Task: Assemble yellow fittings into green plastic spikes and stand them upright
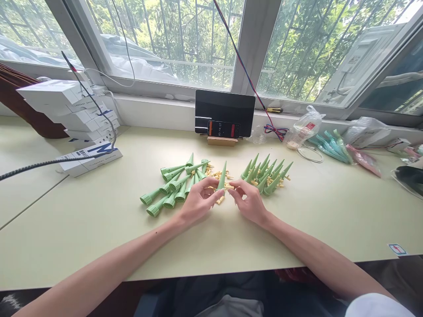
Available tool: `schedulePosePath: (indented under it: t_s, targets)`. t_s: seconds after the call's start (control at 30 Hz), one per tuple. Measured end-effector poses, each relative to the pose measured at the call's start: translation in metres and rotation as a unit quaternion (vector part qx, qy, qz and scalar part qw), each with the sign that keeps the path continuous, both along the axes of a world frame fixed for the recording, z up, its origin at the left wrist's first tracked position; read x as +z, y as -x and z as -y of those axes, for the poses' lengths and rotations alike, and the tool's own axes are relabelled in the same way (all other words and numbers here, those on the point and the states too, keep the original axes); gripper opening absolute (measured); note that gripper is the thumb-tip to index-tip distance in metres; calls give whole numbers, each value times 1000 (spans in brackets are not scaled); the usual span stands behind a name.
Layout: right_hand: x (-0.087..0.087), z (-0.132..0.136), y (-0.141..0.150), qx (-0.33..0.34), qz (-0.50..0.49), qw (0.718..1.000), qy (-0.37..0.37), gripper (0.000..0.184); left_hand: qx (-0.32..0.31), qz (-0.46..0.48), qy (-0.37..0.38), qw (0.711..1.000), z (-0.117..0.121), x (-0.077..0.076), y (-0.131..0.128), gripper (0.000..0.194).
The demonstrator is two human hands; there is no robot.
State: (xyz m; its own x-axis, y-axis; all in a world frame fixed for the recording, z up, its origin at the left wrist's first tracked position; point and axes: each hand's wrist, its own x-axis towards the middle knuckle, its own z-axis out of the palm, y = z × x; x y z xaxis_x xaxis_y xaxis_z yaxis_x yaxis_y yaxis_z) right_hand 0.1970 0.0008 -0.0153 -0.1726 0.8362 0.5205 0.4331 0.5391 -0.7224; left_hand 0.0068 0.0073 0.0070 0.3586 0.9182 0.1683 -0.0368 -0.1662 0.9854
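Observation:
My left hand (198,200) pinches the base of a green plastic cone spike (222,177), which points up and away from me. My right hand (249,200) is closed in a pinch on a small yellow plastic piece (229,186) that touches the side of that cone. To the left of my hands lies a pile of loose green cones (173,187). Loose yellow pieces (214,175) are scattered behind the held cone. On the right is a second pile of green cones (266,174) with yellow pieces fitted on them.
A dark tablet (224,111) and a phone (223,129) stand on a wooden stand by the window. Stacked white boxes (71,108) and a black cable (49,163) are at the left. Plastic bags (304,127) and teal cones (332,146) lie at the right.

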Motion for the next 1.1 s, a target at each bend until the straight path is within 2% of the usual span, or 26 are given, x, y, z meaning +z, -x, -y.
schedulePosePath:
  t_s: [0.17,0.37,0.5,0.77,1.1]
  targets:
    - [2,1,-1,28,-6,999,28,25,-8,1,-19,1000,-1,-1,0,28]
    - [2,3,-2,100,-60,984,132,35,-18,-9,-34,999,0,1,0,28]
    - [1,2,-2,115,-87,975,170,35,-9,-18,-44,999,0,0,0,28]
    - [2,2,0,79,-75,987,119,26,18,-21,8,1000,0,0,-1,35]
    - [5,3,1,35,-72,995,61,20,29,-23,9,999,1,3,-2,39]
